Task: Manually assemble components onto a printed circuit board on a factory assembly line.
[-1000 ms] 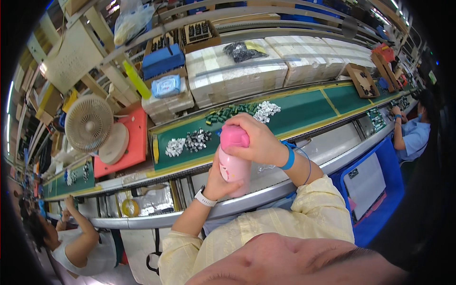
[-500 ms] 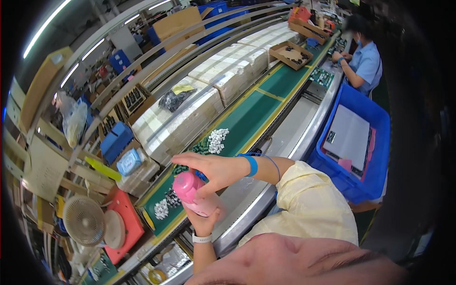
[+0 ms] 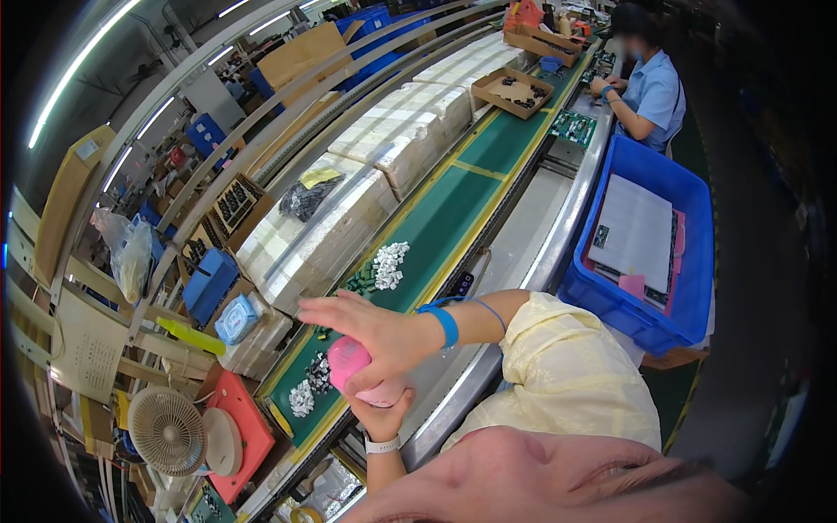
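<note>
A pink bottle [image 3: 350,364] is held over the near edge of the green conveyor belt [image 3: 453,209]. My left hand [image 3: 384,417], with a white watch on its wrist, grips the bottle's body from below. My right hand [image 3: 373,329], wearing a blue wristband, lies over the bottle's top. Its palm and thumb clasp the cap while the fingers stretch out to the left. Most of the bottle is hidden between the two hands.
Small white parts [image 3: 389,264] and dark parts lie in heaps on the belt, with white foam boxes [image 3: 366,187] behind. A blue bin [image 3: 645,253] with papers stands to the right. A person in a blue shirt [image 3: 652,87] works further along. A fan [image 3: 166,429] and red tray [image 3: 248,427] sit at lower left.
The view has swung and tilted, so the belt now runs diagonally. Both hands stay on the pink bottle; my right hand's fingers have spread out over its top.
</note>
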Motion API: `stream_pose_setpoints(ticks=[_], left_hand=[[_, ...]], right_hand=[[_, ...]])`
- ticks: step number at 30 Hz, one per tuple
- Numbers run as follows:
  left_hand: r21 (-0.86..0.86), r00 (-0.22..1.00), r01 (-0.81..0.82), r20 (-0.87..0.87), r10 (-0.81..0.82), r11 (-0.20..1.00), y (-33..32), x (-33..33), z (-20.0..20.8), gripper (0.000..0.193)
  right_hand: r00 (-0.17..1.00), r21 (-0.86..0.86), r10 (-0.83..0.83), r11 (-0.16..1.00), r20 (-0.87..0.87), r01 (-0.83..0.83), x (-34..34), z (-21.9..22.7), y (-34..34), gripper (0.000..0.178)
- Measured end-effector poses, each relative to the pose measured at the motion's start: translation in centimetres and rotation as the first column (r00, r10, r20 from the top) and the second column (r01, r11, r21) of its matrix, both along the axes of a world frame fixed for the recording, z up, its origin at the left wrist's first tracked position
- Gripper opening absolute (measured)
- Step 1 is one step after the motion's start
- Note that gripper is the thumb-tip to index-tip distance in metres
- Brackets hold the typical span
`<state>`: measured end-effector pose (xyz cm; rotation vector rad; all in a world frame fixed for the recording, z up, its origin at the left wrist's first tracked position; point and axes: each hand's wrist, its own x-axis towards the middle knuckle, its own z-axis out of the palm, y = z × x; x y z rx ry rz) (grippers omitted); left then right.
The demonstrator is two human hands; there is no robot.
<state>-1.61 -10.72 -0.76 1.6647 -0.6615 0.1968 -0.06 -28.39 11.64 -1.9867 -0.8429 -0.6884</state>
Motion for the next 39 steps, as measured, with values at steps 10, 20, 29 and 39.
stream_pose_setpoints(ticks=[10,20,29,39], left_hand=[[-0.202,0.985,-0.169,-0.074,0.157,0.965,0.7,0.1,-1.7,0.102],[-0.009,0.839,-0.432,0.363,0.405,0.902,0.3,1.3,0.1,0.105],[0.251,0.855,-0.222,0.515,0.064,0.942,-0.5,1.0,-0.2,0.038],[0.276,0.876,-0.11,0.481,-0.038,0.955,-0.5,0.4,-1.4,0.024]], right_hand=[[0.64,0.221,0.593,0.794,-0.489,-0.567,1.5,-1.6,1.3,0.116],[0.861,0.297,0.294,0.938,-0.415,-0.178,7.3,-3.4,0.6,0.112],[0.982,0.222,-0.186,0.957,-0.015,0.184,24.7,-1.2,1.6,0.11],[0.884,0.157,-0.462,0.88,0.071,0.448,34.9,-3.4,4.5,0.108]])
